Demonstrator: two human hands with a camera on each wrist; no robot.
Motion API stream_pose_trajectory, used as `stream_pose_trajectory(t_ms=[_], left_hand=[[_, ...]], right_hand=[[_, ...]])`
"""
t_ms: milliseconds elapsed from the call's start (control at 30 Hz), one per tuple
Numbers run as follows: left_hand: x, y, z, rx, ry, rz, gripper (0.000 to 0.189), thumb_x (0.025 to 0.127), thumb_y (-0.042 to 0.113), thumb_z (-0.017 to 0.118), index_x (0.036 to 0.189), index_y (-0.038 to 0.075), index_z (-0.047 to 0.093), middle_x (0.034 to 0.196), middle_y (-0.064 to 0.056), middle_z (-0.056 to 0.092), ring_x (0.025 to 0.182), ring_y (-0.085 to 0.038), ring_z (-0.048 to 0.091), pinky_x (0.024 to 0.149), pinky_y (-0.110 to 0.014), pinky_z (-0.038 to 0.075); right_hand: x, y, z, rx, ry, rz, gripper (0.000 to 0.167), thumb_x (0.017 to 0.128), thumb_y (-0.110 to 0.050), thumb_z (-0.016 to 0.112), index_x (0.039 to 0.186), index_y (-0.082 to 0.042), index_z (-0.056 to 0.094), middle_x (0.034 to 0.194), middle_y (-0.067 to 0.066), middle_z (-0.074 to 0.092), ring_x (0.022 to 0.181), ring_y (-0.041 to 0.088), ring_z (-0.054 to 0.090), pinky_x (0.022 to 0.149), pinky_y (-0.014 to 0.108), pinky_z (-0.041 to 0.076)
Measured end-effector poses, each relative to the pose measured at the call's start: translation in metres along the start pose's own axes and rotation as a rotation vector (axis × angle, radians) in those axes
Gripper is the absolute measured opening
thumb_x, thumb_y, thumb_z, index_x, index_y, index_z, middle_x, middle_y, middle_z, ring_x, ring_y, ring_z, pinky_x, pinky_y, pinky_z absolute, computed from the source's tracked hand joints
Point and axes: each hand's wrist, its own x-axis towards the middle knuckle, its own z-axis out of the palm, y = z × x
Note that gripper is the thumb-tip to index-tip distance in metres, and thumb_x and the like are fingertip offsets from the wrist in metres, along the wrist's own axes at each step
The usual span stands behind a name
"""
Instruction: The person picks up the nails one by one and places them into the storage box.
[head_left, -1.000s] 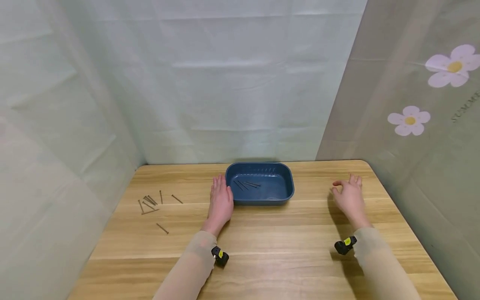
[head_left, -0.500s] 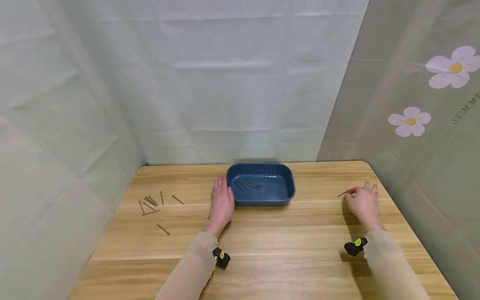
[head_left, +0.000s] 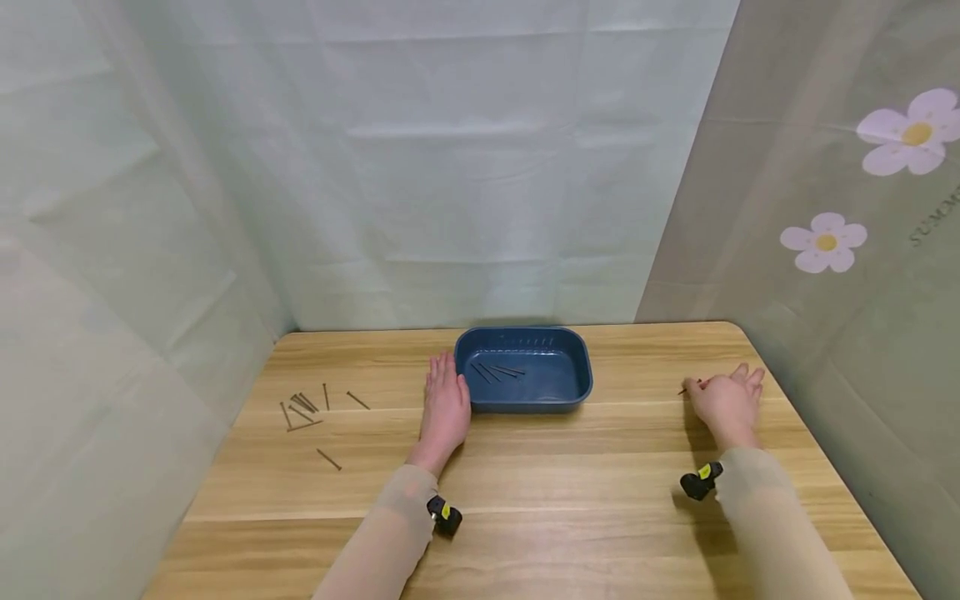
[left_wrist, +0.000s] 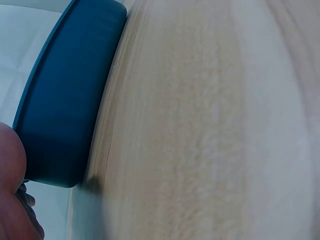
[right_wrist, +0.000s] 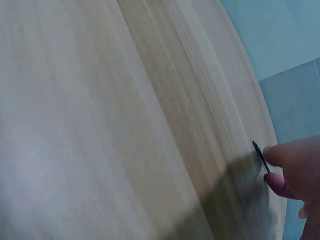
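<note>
We see pale cloth (head_left: 465,167) hanging behind and on the left, with flowers (head_left: 825,242) printed on the darker cloth (head_left: 750,167) to the right. Below it we look down on a wood-grained table (head_left: 562,508), two beige sleeves reaching over it. A blue tray (head_left: 522,407) sits near the far edge, about the middle. Against its left side we find the left hand (head_left: 445,408), its fingers straight and close together. Well apart, near the table's right edge, the right hand (head_left: 726,402) pinches one nail (right_wrist: 260,156) between thumb and forefinger, its other fingers held out; the nail's end juts to the left, and we cannot tell whether it touches the wood. Each wrist wears a small black camera (head_left: 445,516). Smallest of all, we see four nails (head_left: 503,371) inside the tray, toward its left, and more loose nails (head_left: 304,403) scattered over the table's left part.
</note>
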Motion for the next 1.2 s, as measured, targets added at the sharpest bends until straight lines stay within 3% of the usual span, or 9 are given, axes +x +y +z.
stream_pose_trajectory(t_ms=[200,833,1200], left_hand=[[0.000,0.000,0.000,0.004,-0.001,-0.002,0.054,0.115,0.014,0.042,0.159,-0.015,0.032,0.169,-0.032,0.029,0.161,-0.046,0.018,0.129,-0.058,0.016],[0.002,0.000,-0.001,0.025,0.009,0.011,0.054,0.115,0.015,0.041,0.159,-0.016,0.033,0.168,-0.033,0.031,0.160,-0.046,0.020,0.128,-0.058,0.019],[-0.001,0.002,-0.002,0.032,0.005,0.012,0.054,0.114,0.013,0.043,0.158,-0.017,0.033,0.166,-0.035,0.032,0.158,-0.049,0.022,0.127,-0.060,0.020]], right_hand=[[0.002,-0.004,-0.003,-0.050,-0.026,0.018,0.049,0.106,-0.029,0.051,0.111,0.014,0.074,0.157,0.058,-0.001,0.148,0.073,-0.012,0.122,0.075,0.004],[0.007,-0.016,-0.010,-0.127,-0.111,-0.018,0.051,0.101,-0.014,0.050,0.114,0.034,0.058,0.158,0.055,0.002,0.149,0.071,-0.012,0.125,0.070,0.002],[0.007,-0.023,-0.008,-0.206,-0.093,-0.068,0.050,0.102,-0.015,0.051,0.116,0.032,0.060,0.158,0.054,0.008,0.150,0.071,-0.003,0.126,0.069,0.006]])
